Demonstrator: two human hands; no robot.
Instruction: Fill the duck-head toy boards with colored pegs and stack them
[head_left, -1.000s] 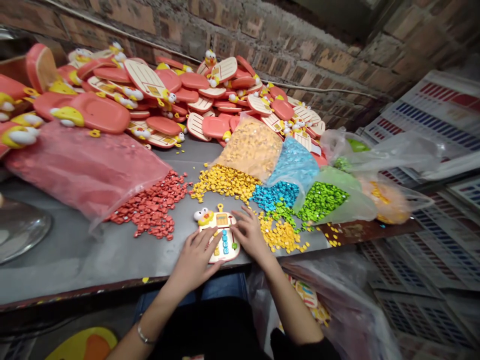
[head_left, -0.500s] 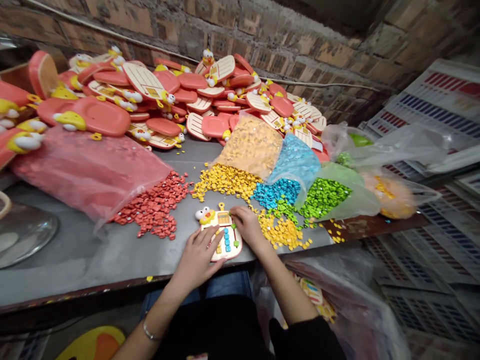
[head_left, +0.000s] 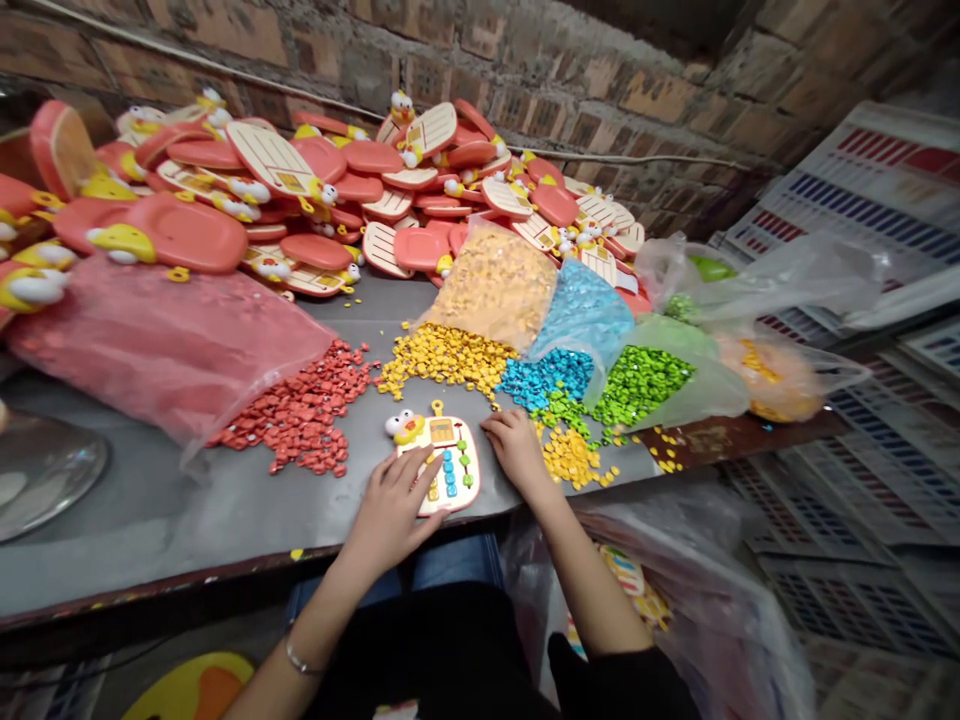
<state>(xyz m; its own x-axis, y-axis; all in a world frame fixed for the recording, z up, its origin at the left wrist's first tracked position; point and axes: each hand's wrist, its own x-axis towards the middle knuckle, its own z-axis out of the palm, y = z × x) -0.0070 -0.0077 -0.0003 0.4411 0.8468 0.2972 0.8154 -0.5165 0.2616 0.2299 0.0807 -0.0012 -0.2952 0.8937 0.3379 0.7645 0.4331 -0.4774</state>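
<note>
A cream toy phone with a duck head and red rim (head_left: 470, 490) lies flat at the table's near edge. Blue, green and yellow beads sit in columns on its face, with a small yellow-framed panel above them. My left hand (head_left: 394, 505) rests over the toy's left side, fingers stretched across its face and thumb along the near edge, covering part of it. Just right of the toy, apart from it, my right hand (head_left: 519, 455) has its fingers bent and close together, low over the tabletop. Whatever they may hold is hidden. Yellow beads (head_left: 570, 458) lie beside that hand.
Spilled red beads (head_left: 304, 415), golden beads (head_left: 450, 358), blue beads (head_left: 547, 378) and green beads (head_left: 645, 380) lie before their bags. A heap of red-backed duck toys (head_left: 315, 165) lines the brick wall. A metal bowl (head_left: 71, 480) stands left; a plastic bag (head_left: 697, 600) hangs below the right edge.
My right hand has come off the toy's upper right part and moved right, uncovering green beads in a column there. My left hand stays on the toy. The view has shifted slightly.
</note>
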